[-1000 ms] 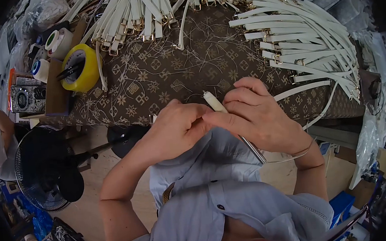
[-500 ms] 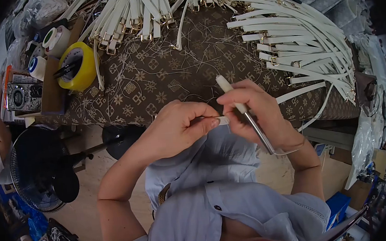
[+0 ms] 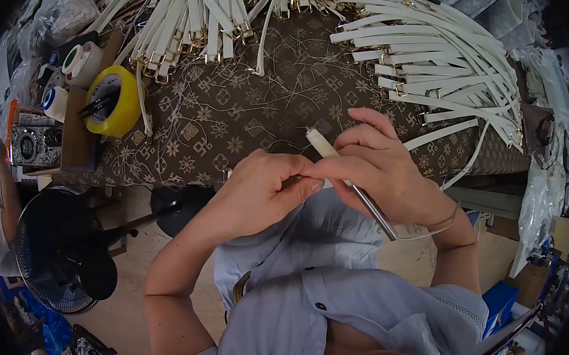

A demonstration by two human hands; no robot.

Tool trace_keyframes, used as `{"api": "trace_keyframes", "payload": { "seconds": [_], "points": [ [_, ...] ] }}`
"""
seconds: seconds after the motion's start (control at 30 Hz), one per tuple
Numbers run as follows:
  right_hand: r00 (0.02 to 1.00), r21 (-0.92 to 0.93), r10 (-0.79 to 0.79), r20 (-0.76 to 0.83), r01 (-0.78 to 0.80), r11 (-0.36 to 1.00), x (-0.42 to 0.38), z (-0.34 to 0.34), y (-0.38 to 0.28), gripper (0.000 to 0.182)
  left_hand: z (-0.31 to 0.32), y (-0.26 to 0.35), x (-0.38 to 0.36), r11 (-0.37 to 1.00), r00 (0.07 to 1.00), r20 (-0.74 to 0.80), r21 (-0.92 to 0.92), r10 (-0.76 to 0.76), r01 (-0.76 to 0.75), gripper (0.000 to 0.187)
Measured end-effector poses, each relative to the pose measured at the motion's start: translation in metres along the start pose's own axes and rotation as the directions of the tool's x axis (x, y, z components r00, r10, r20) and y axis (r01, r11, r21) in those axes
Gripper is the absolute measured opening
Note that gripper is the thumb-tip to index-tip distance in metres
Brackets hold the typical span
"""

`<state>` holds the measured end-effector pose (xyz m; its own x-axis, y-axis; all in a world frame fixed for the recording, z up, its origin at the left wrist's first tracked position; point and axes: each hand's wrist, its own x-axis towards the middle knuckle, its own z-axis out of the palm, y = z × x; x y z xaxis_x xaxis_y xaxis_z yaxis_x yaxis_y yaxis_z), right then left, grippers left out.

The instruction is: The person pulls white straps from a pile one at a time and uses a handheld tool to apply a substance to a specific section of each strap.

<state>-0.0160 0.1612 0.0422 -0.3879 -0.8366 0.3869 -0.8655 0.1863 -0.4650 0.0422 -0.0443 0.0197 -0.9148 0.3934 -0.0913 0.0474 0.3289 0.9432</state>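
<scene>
My left hand (image 3: pixel 269 191) is closed in a pinch on the end of a white strap, which its fingers and my other hand now mostly hide. My right hand (image 3: pixel 382 169) holds a pen-like tool (image 3: pixel 374 213) with a cream front part and a shiny metal barrel. A thin cord trails from the barrel's rear toward my wrist. The tool slants across the palm, its tip pointing up and away toward the patterned cloth (image 3: pixel 187 145). My right thumb and fingertips meet the left fingertips, while some right fingers are raised. Both hands are above my lap at the cloth's near edge.
White buckled straps (image 3: pixel 450 61) lie fanned at the right, with more bundles (image 3: pixel 217 21) at the back. Loose threads litter the cloth. At left are a yellow tape roll (image 3: pixel 115 101), thread spools (image 3: pixel 83 63) and a black fan (image 3: pixel 61 251). Another person's arm (image 3: pixel 7 195) shows far left.
My right hand has shifted left against the left fingertips, and its outer fingers have lifted. The tool's tip has moved left and nearer me. The strap end has become mostly covered.
</scene>
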Motion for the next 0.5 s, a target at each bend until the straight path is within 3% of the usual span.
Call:
{"api": "trace_keyframes", "payload": {
  "seconds": [0.17,0.23,0.3,0.37,0.5],
  "points": [
    [0.996,-0.055,-0.031,-0.087,0.026,0.998,0.000,-0.001,0.011,0.039,-0.001,0.000,-0.001,1.000,1.000,0.011,0.009,0.011,-0.011,0.014],
    [0.975,0.129,0.143,-0.169,-0.122,0.984,-0.002,-0.002,0.014,0.038,-0.001,-0.001,-0.003,0.999,1.000,0.002,0.043,0.012,-0.012,0.014],
    [0.974,0.170,0.184,-0.130,-0.161,0.972,0.001,-0.005,0.008,0.038,-0.004,0.001,-0.004,1.000,1.000,-0.005,0.015,-0.002,0.002,0.013],
    [0.992,0.155,0.130,-0.012,-0.126,0.980,0.002,-0.005,0.007,0.037,-0.005,0.002,-0.003,1.000,1.000,-0.011,-0.013,-0.015,0.015,0.013],
    [1.000,0.096,0.022,0.014,-0.024,0.995,0.005,-0.005,0.002,0.036,-0.004,0.001,-0.003,0.999,1.000,0.002,0.046,-0.026,0.026,0.015]
  ]
}}
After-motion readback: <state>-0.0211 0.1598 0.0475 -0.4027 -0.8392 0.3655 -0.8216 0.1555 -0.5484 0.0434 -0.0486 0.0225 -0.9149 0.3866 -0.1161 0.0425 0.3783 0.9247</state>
